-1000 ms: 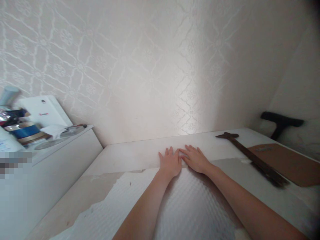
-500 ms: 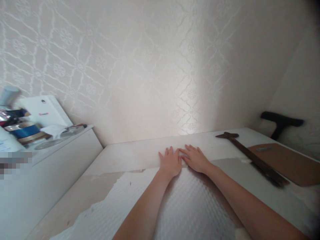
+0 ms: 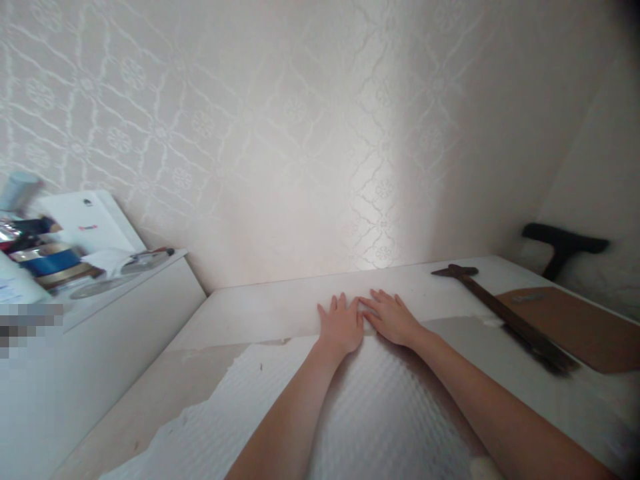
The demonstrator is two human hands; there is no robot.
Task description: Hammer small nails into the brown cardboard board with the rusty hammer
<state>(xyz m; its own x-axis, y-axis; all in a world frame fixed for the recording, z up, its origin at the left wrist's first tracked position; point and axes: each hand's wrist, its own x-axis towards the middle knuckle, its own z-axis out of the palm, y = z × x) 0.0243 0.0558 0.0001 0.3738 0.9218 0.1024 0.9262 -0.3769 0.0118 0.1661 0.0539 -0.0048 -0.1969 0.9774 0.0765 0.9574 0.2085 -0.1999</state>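
Observation:
My left hand lies flat with fingers spread on the white surface near the wall. Beside it, my right hand also rests flat, its fingers stretched toward the left hand so the two nearly meet. Neither holds anything. Under my wrists and forearms is a white textured sheet with a ragged left edge. A thin strip at the sheet's far edge shows just left of my left wrist. Part of the sheet is hidden by my arms.
To the right lies a hammer with a long dark handle, next to a brown board. A black T-shaped handle stands in the corner. At left, a white cabinet bears tape rolls and a white box. Patterned wallpaper covers the wall.

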